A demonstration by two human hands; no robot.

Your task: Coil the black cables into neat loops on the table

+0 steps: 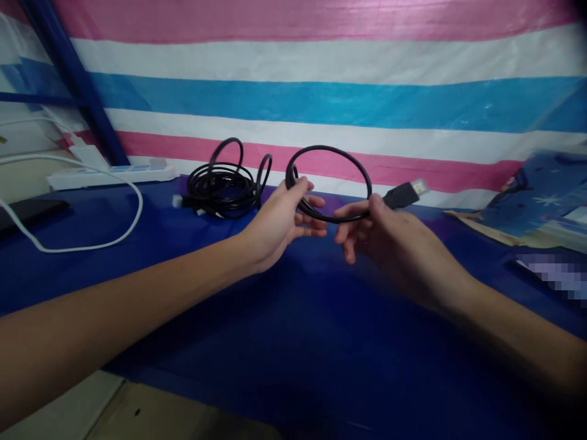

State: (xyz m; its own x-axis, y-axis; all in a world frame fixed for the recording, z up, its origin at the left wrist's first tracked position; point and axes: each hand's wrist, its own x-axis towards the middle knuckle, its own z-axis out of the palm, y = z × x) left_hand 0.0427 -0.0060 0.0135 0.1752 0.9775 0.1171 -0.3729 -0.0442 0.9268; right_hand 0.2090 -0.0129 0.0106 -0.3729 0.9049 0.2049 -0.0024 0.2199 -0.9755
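A black HDMI cable [331,147] makes a loop in the air between my two hands. My left hand [279,220] pinches the loop's left side between thumb and fingers, the other fingers loosely spread. At the loop's right side, my right hand [389,238] grips the cable just behind its plug [403,194], which points to the right with its metal end showing. The rest of the cable lies in a loose coil [220,189] on the blue tabletop [293,330], left of my left hand. A second plug end [183,201] sticks out at the coil's left.
A white power strip [110,176] with a plugged-in charger stands at the back left. A white cord [92,247] curves across the left side, near a dark flat object [32,214]. Striped sheeting [321,104] hangs behind the table. A blue patterned bag-like item [536,195] sits at the right.
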